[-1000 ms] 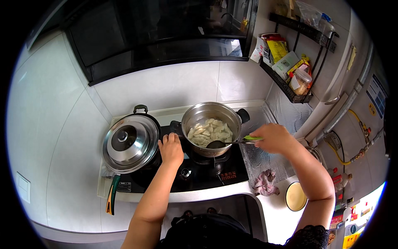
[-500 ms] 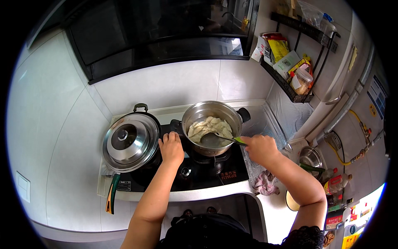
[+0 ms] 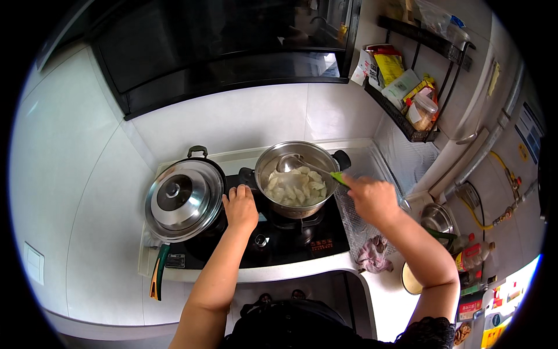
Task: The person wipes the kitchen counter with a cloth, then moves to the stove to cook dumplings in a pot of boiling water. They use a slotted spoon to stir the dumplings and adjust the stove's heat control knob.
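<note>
My right hand (image 3: 372, 199) is closed round the green and black handle of a metal ladle (image 3: 289, 163). The ladle's bowl is at the far side of a steel pot (image 3: 272, 198), over the dumplings. Pale dumplings (image 3: 297, 187) lie in cloudy liquid in the pot, which stands on a black glass stove (image 3: 285, 244). My left hand (image 3: 240, 207) is held over the stove, fingers extended and nothing visible in it. Its fingertips are just below the pot's left black handle (image 3: 247, 175); whether they touch it I cannot tell.
A frying pan (image 3: 160, 264) under a domed steel lid (image 3: 195, 199) stands left of my left hand. A crumpled pink cloth (image 3: 374, 256) lies by my right forearm. At the right are a steel bowl (image 3: 436, 217) and bottles (image 3: 474, 256). A black rack (image 3: 401, 119) holds packets and a jar.
My right hand has swept the ladle from the near side of the pot to the far side. The dumplings have shifted toward the near side. My left hand has stayed in place.
</note>
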Demonstrator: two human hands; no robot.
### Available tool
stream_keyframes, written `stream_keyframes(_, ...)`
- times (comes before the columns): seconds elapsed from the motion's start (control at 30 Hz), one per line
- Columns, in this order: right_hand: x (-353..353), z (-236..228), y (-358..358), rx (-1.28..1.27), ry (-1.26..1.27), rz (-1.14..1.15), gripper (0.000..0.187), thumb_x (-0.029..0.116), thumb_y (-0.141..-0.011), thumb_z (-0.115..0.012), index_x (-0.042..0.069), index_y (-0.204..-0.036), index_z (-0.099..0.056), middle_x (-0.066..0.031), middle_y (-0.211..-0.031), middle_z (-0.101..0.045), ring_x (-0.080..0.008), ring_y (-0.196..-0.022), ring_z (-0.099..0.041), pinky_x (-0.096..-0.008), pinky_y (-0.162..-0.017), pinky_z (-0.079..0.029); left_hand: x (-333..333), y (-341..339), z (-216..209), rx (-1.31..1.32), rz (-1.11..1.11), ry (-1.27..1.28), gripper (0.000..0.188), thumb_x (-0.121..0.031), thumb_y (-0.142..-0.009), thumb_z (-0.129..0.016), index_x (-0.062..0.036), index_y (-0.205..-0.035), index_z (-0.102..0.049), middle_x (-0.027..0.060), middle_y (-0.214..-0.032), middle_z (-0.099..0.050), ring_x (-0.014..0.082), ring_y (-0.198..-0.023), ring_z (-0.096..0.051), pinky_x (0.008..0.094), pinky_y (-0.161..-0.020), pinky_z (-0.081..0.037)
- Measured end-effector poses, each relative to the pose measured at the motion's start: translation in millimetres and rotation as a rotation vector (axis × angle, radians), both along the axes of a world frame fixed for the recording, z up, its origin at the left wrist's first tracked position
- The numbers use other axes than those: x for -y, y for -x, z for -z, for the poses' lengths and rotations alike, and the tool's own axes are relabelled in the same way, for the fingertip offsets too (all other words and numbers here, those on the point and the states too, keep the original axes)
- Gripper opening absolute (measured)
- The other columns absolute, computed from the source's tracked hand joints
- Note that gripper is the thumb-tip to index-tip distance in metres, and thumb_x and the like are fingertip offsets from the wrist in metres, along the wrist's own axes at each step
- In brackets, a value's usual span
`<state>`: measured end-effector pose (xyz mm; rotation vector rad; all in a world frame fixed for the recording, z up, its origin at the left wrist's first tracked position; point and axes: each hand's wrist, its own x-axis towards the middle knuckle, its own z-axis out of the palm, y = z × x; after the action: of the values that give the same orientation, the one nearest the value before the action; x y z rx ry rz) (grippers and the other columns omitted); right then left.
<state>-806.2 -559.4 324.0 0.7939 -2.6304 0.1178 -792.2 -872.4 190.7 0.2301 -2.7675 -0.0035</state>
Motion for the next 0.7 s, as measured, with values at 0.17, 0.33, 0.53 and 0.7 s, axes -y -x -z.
stream_keyframes(0.17, -14.8, -60.3, -9.9, 0.068, -0.113, 0.030, 0.032, 0.019, -0.084, -0.064, 0.023, -0.115, -0.066, -0.0103, -0.084, -0.069, -0.0294, -0.074, -0.068, -0.0420, -0.062, -0.053, 0.0, -0.8, -3.4, 0.052, 0.015, -0.044, 0.043, -0.009, -0.086, -0.055, 0.0010, -0.128, -0.054, 0.0080, -0.127, -0.049, 0.0312, -0.124, -0.042, 0.0545, -0.107, -0.032)
stream_keyframes(0.33, -12.3, -90.7, -18.5, 0.115, -0.358, 0.020, 0.032, 0.013, -0.079, -0.065, 0.024, -0.109, -0.069, -0.0091, -0.084, -0.069, -0.0286, -0.078, -0.068, -0.0396, -0.064, -0.053, -0.2, 0.1, 1.0, 0.002, 0.024, -0.027, 0.041, -0.010, -0.086, -0.056, 0.0006, -0.126, -0.055, 0.0079, -0.127, -0.049, 0.0310, -0.123, -0.043, 0.0542, -0.105, -0.033)
stream_keyframes(0.53, 5.4, -78.1, -9.2, 0.129, -0.560, -0.031, 0.015, 0.008, -0.074, -0.063, 0.012, -0.085, -0.072, -0.0089, -0.081, -0.070, -0.0283, -0.077, -0.070, -0.0381, -0.063, -0.055, -0.2, 0.2, -0.4, 0.016, 0.008, -0.007, 0.039, -0.011, -0.087, -0.058, -0.0001, -0.124, -0.056, 0.0083, -0.129, -0.049, 0.0308, -0.123, -0.044, 0.0529, -0.103, -0.035)
stream_keyframes(0.7, 12.6, -53.3, -0.4, 0.123, -0.530, -0.055, 0.008, 0.008, -0.074, -0.065, 0.010, -0.078, -0.072, -0.0101, -0.080, -0.070, -0.0280, -0.077, -0.070, -0.0379, -0.061, -0.055, -2.5, -0.2, -4.2, 0.054, -0.007, -0.010, 0.041, -0.012, -0.087, -0.058, -0.0005, -0.126, -0.055, 0.0088, -0.130, -0.048, 0.0305, -0.125, -0.043, 0.0522, -0.105, -0.034)
